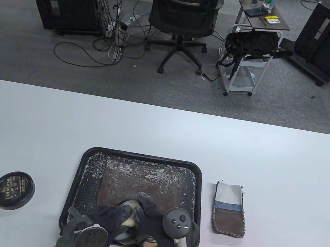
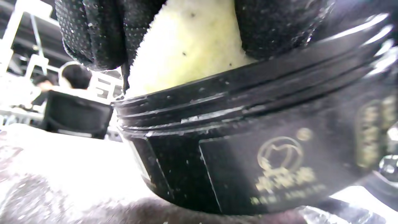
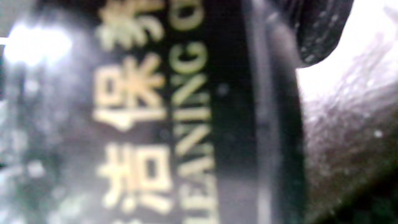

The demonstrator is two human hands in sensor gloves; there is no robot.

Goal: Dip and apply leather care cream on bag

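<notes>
Both hands are sitting at the near edge of the tray (image 1: 144,158), working over an open jar (image 2: 236,149) of cream. Left hand (image 1: 100,222) is pinching a pale yellow sponge (image 2: 186,46) from two sides and pushing it down into the jar mouth; left wrist view shows the sponge just above the threaded rim, so this is reading as the dip step. Right hand (image 1: 157,218) is wrapping the jar's far side, probably to keep it from sliding under the push. Its grip on the jar isn't fully clear: right wrist view is only showing blurred label text and one fingertip (image 3: 317,34) at the rim.

Lid (image 1: 13,190) is lying flat on the worktop (image 1: 163,132) well left of the tray, out of the way. Jar is sitting on a brown leather piece (image 1: 140,181) lying in the tray, flecked with white specks; I'm taking that as the bag, though its shape isn't clear. Tray is presumably there to catch mess. Folded cloth (image 1: 230,209) is waiting just right of the tray, likely for buffing.

Nothing is showing cream being spread yet, so I'm judging application not started. Next move calls for lifting the loaded sponge clear of the rim.
</notes>
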